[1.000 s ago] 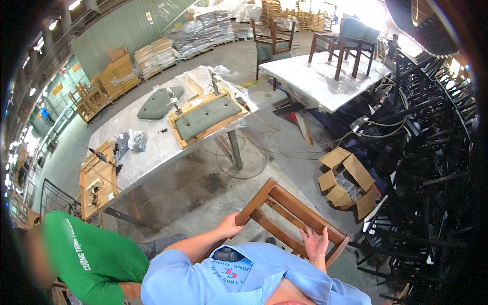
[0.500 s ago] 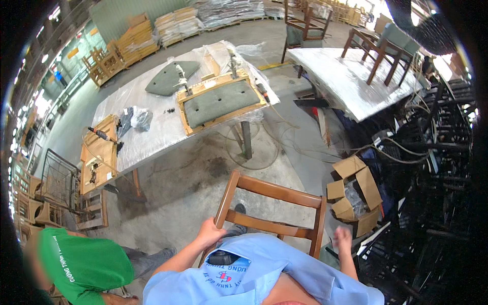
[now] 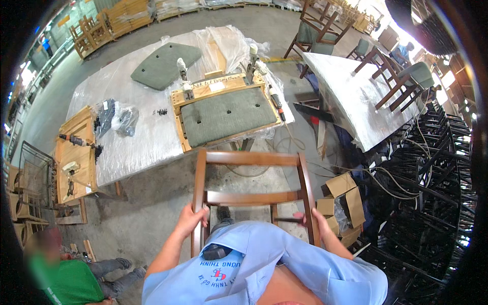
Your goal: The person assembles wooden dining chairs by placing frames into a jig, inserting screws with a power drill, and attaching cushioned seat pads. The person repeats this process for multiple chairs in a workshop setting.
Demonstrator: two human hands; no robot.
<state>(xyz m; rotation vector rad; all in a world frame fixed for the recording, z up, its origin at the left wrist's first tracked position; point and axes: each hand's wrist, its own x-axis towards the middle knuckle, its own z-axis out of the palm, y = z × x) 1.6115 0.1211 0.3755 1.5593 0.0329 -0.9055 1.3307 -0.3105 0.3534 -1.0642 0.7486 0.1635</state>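
Note:
A brown wooden chair frame stands upright right in front of me, its top rail facing the table. My left hand grips its left upright. On the opposite upright my right hand is closed, with part of the fingers hidden behind the wood. Beyond the chair, a grey-green padded panel with several dark holes lies in a wooden jig fitted with clamps. A second grey-green panel, curved in outline, rests on the plastic-covered table farther back.
A power screwdriver lies beside the jig, another on a wooden board at left. An open cardboard box and dark stacked frames stand at right. A person in green is at lower left. Chairs stand on the right table.
My right hand has come from the free air at right onto the chair's right upright. The chair is closer to the table and squarer to it. The person in green shows lower at left.

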